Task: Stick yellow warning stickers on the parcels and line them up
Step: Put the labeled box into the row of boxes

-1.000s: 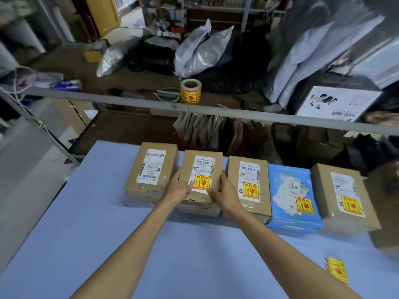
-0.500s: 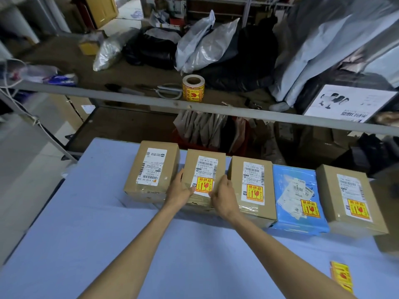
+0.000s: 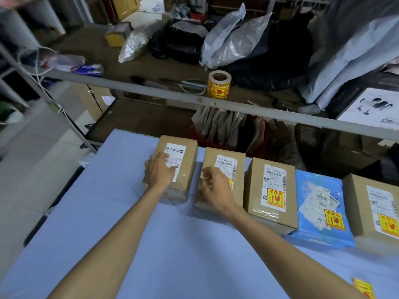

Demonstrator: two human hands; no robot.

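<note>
Cluttered packing room. A blue table cover (image 3: 103, 234) fills the lower frame and a grey shelf rail (image 3: 151, 91) crosses behind it. Five parcels sit in a row at the far edge, running toward 3 o'clock.

Hidden or cropped:
- The second box (image 3: 224, 155) has a yellow sticker, but the right hand (image 3: 216, 187) covers it and only a sliver shows.
- The fifth box (image 3: 362, 197) is cut by the frame at 3 o'clock.
- The loose sticker (image 3: 364, 289) at 5 o'clock is also cut.

Hands:
- The left hand (image 3: 160, 172) lies flat, fingers spread, on the first box (image 3: 186, 160), over part of its white label.
- The right hand is over the second box, fingers loosely curled and blurred, with nothing seen in it. Can't tell if it touches the box.

The third box (image 3: 272, 165) and blue mailer (image 3: 313, 188) show stickers at their near ends. A sticker roll (image 3: 219, 85) stands on the shelf at 12 o'clock, with scissors (image 3: 194, 86) at its 9 o'clock. Plastic bags (image 3: 233, 42) are piled behind.
</note>
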